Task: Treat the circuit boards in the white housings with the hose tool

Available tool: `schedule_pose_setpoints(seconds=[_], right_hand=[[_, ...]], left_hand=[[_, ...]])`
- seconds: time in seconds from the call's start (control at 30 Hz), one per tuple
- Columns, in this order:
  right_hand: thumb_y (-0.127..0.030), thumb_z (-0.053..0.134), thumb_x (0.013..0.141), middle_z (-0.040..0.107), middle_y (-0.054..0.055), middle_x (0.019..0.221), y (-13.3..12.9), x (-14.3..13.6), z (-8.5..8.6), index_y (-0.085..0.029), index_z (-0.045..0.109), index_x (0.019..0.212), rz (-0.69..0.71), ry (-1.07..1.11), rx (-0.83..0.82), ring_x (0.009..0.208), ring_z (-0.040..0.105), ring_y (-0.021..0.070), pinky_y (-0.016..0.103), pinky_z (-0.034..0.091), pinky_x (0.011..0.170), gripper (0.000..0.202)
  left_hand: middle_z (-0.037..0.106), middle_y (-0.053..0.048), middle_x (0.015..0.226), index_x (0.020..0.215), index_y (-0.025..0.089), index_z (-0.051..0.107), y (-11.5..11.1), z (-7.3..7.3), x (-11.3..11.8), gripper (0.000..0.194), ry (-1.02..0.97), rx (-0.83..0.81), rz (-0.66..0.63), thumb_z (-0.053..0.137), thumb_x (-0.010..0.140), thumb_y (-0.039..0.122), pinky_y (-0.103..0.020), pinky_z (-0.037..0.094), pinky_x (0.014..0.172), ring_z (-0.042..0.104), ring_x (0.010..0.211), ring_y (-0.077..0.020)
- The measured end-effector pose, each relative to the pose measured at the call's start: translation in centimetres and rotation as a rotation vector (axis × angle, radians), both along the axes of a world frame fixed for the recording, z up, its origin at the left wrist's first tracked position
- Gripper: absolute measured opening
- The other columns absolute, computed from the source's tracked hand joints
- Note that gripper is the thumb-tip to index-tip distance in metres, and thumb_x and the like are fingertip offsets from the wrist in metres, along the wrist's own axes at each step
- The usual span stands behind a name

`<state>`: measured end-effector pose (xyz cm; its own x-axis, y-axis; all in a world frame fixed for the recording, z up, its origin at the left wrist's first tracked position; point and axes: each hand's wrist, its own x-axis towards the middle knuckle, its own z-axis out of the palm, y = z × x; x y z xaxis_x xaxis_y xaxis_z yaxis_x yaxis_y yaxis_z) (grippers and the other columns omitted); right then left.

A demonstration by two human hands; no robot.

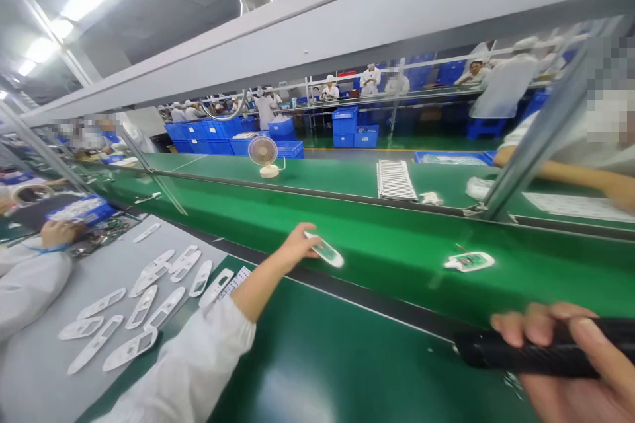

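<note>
My left hand (pixel 299 246) reaches over the bright green conveyor belt (pixel 397 248). Its fingers pinch one end of a white, elongated plastic housing (pixel 329 255) that has a greenish inner area. At the lower right, my right hand (pixel 570 350) is wrapped around a thick black cylindrical tool that looks like an electric screwdriver (pixel 520 349); its narrow end points left. Further right on the belt lies another white housing (pixel 470 261) with a green circuit board in it. Several white housing shells (pixel 171 307) with cut-out windows are spread over the grey mat (pixel 37 373) to my left.
A co-worker's hand (pixel 60 232) is beside a blue bin (pixel 82 207) at the left. Across the belt stand a small fan (pixel 262 151) and a stack of white strips (pixel 395 180). A metal post (pixel 530 152) rises at the right, near another person's arm (pixel 570 175).
</note>
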<state>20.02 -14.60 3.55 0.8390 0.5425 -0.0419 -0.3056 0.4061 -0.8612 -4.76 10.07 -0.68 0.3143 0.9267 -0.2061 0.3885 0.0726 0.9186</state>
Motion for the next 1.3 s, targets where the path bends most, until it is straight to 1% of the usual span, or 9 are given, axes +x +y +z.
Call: schedule_pose_setpoints(seconds=[0.1, 0.17, 0.27, 0.4, 0.5, 0.63, 0.73, 1.03, 1.3], right_hand=[[-0.038, 0.079, 0.059, 0.041, 0.001, 0.054, -0.2, 0.3, 0.5, -0.025, 0.059, 0.063, -0.003, -0.069, 0.084, 0.049, 0.041, 0.0171, 0.042, 0.037, 0.052, 0.024], [-0.038, 0.081, 0.060, 0.044, 0.000, 0.052, -0.3, 0.6, 0.3, -0.024, 0.060, 0.066, 0.030, -0.127, 0.140, 0.047, 0.043, 0.0159, 0.036, 0.038, 0.049, 0.025], [-0.039, 0.081, 0.066, 0.048, -0.002, 0.052, -0.7, 0.8, 0.0, -0.023, 0.061, 0.071, 0.093, -0.196, 0.201, 0.045, 0.046, 0.0153, 0.032, 0.041, 0.048, 0.026], [-0.037, 0.077, 0.074, 0.052, -0.003, 0.054, -0.9, 0.5, 0.4, -0.022, 0.062, 0.076, 0.194, -0.249, 0.263, 0.045, 0.051, 0.0152, 0.031, 0.044, 0.050, 0.021], [-0.034, 0.075, 0.078, 0.052, -0.004, 0.054, -0.8, -0.2, 0.7, -0.022, 0.062, 0.078, 0.266, -0.281, 0.299, 0.044, 0.051, 0.0145, 0.029, 0.043, 0.049, 0.017], [-0.028, 0.073, 0.081, 0.052, -0.004, 0.056, -0.2, -1.5, 0.7, -0.022, 0.062, 0.079, 0.351, -0.364, 0.271, 0.046, 0.053, 0.0148, 0.029, 0.041, 0.048, 0.013], [-0.026, 0.073, 0.083, 0.054, -0.004, 0.058, 0.3, -2.4, 0.3, -0.022, 0.062, 0.081, 0.384, -0.433, 0.224, 0.048, 0.054, 0.0150, 0.030, 0.042, 0.049, 0.012], [-0.024, 0.073, 0.085, 0.055, -0.004, 0.062, 0.8, -3.3, -0.3, -0.021, 0.062, 0.081, 0.344, -0.532, 0.108, 0.051, 0.057, 0.0146, 0.030, 0.044, 0.053, 0.012], [-0.027, 0.078, 0.079, 0.057, -0.004, 0.057, 1.3, -4.2, 0.0, -0.021, 0.059, 0.076, 0.359, -0.585, -0.029, 0.051, 0.056, 0.0150, 0.029, 0.046, 0.053, 0.021]], left_hand=[[0.067, -0.003, 0.086, 0.095, 0.016, 0.060, -8.6, -2.2, 3.0, 0.015, -0.134, -0.058, -0.189, 0.070, 0.084, 0.019, -0.026, 0.055, 0.069, 0.066, 0.073, -0.0137], [0.064, -0.001, 0.084, 0.091, 0.017, 0.060, -13.2, -3.2, 3.9, 0.008, -0.134, 0.073, -0.298, 0.066, 0.085, 0.020, -0.027, 0.051, 0.068, 0.061, 0.072, -0.0136], [0.063, -0.001, 0.087, 0.089, 0.019, 0.060, -16.8, -3.5, 4.0, 0.003, -0.046, 0.366, -0.391, 0.061, 0.086, 0.018, -0.029, 0.046, 0.073, 0.058, 0.079, -0.0158], [0.062, -0.002, 0.089, 0.089, 0.020, 0.059, -17.2, -3.3, 3.8, 0.004, -0.008, 0.502, -0.479, 0.056, 0.089, 0.016, -0.030, 0.044, 0.074, 0.057, 0.081, -0.0168], [0.063, -0.005, 0.094, 0.097, 0.019, 0.060, -17.4, -3.5, 4.2, 0.009, 0.067, 0.575, -0.482, 0.052, 0.093, 0.018, -0.034, 0.045, 0.079, 0.058, 0.089, -0.0202], [0.066, -0.007, 0.108, 0.109, 0.021, 0.061, -17.8, -4.0, 4.7, 0.016, 0.178, 0.668, -0.527, 0.059, 0.093, 0.024, -0.042, 0.043, 0.089, 0.058, 0.101, -0.0255], [0.066, -0.006, 0.108, 0.108, 0.021, 0.062, -17.8, -4.2, 4.7, 0.017, 0.196, 0.668, -0.555, 0.065, 0.091, 0.023, -0.041, 0.044, 0.089, 0.058, 0.101, -0.0250], [0.066, -0.006, 0.107, 0.103, 0.020, 0.065, -17.6, -4.1, 4.7, 0.013, 0.212, 0.628, -0.562, 0.067, 0.091, 0.024, -0.040, 0.044, 0.085, 0.058, 0.098, -0.0239], [0.065, -0.004, 0.096, 0.101, 0.021, 0.068, -17.6, -3.8, 5.0, 0.015, 0.229, 0.580, -0.537, 0.073, 0.086, 0.024, -0.037, 0.043, 0.079, 0.057, 0.090, -0.0232]])
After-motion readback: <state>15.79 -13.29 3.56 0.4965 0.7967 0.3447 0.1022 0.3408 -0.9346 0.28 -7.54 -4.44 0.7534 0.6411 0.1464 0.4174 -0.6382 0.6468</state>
